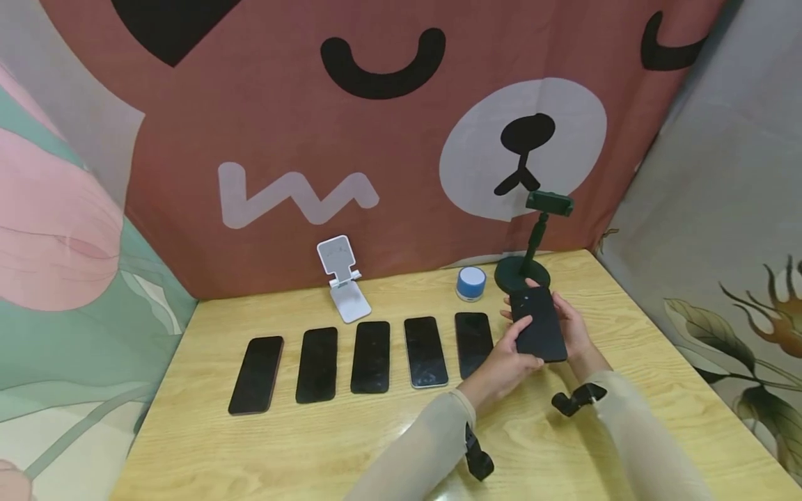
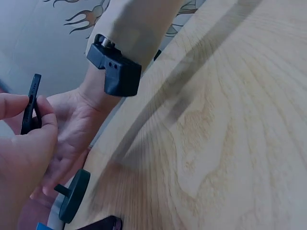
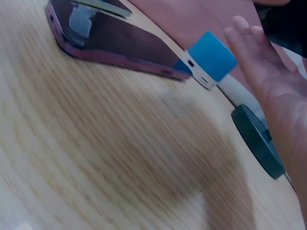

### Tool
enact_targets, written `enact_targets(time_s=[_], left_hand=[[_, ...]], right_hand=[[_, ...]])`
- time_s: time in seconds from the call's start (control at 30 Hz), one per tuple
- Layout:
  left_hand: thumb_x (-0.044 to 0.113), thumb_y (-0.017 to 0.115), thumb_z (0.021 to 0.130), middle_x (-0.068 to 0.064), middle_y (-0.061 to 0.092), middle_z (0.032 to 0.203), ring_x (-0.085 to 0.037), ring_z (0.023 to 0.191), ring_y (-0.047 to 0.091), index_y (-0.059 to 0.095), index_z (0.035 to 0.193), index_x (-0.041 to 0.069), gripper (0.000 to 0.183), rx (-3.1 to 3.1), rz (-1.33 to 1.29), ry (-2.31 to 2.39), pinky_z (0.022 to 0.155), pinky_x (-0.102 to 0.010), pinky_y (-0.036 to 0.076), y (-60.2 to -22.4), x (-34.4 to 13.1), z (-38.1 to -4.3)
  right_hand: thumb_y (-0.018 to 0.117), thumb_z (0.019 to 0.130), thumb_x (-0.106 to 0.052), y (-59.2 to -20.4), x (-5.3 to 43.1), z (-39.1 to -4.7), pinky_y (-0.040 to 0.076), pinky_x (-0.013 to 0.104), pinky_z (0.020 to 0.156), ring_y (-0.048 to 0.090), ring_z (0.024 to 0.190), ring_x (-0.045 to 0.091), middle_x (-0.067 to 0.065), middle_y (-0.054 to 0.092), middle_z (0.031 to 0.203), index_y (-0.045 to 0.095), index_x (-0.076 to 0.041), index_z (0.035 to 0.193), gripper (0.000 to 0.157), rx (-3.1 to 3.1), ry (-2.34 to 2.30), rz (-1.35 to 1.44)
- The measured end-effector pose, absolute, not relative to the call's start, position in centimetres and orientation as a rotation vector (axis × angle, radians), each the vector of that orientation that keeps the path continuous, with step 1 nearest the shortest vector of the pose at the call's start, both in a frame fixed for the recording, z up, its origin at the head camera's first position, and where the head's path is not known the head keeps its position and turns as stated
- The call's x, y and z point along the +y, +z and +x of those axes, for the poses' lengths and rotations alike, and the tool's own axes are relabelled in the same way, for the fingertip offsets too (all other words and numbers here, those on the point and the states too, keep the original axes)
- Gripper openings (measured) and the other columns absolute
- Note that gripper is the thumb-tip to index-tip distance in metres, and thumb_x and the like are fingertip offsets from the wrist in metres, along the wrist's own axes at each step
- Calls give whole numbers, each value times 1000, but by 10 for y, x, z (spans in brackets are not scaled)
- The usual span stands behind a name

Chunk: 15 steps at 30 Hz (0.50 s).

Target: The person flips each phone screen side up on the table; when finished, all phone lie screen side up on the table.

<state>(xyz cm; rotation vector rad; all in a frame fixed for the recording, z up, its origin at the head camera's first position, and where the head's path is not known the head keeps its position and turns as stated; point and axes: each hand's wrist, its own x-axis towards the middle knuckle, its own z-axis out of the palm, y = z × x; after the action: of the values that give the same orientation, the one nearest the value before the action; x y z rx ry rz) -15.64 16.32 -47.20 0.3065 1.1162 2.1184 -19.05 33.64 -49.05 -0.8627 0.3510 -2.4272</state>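
Observation:
A black phone (image 1: 540,332) is held above the right part of the table. My left hand (image 1: 506,362) pinches it by its near left edge and corner, with a finger across its surface. Behind the phone, my right hand (image 1: 571,332) is partly hidden. The left wrist view shows the phone (image 2: 31,103) edge-on between the left hand's (image 2: 24,158) thumb and fingers, with the right palm (image 2: 72,122) beside it. In the right wrist view the right hand's (image 3: 273,76) fingers are stretched out. Just beyond the hands stands a green phone stand (image 1: 535,240).
Several dark phones lie in a row on the wooden table (image 1: 207,452), one of them (image 1: 318,365) left of centre. Behind them are a white folding stand (image 1: 351,303) and a small blue-and-white cylinder (image 1: 470,285). A printed curtain (image 1: 282,125) hangs along the back edge.

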Motion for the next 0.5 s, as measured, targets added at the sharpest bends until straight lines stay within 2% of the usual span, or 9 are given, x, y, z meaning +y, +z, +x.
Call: enact_targets(time_s=[0.07,0.17,0.33,0.4,0.5], left_hand=[[-18,49,83,-11,36,134,-23,95,52,39,143,22,73,1114,297,2119,70,-27,44,-472,163,-157],[-6,59,87,-6,37,131,-19,84,52,42,141,27,66,1233,305,2097,66,-27,43,-473,164,-157],[25,76,80,0,34,131,-13,101,47,33,142,44,77,1783,437,1873,80,-26,43,-473,167,-153],[33,78,77,-1,33,130,-12,108,43,28,144,47,85,1937,478,1777,88,-24,41,-471,169,-151],[39,74,80,-5,33,132,-13,109,44,23,146,47,83,2012,514,1706,89,-25,41,-469,170,-148]], right_hand=[[-21,92,-46,-490,334,-190,15,54,111,2,139,46,30,16,151,-7,-30,152,64,338,-2433,-868],[-19,93,-43,-488,332,-190,18,54,110,13,139,46,31,22,147,-8,-32,151,60,368,-2448,-863],[-13,96,-36,-483,332,-190,24,49,110,36,130,43,28,35,141,5,-25,153,61,545,-2500,-829],[-9,98,-35,-481,332,-189,30,45,108,44,125,39,25,41,137,8,-23,153,59,687,-2524,-795],[-2,100,-33,-480,334,-187,41,36,100,53,116,30,17,49,131,9,-23,153,55,958,-2536,-739]])
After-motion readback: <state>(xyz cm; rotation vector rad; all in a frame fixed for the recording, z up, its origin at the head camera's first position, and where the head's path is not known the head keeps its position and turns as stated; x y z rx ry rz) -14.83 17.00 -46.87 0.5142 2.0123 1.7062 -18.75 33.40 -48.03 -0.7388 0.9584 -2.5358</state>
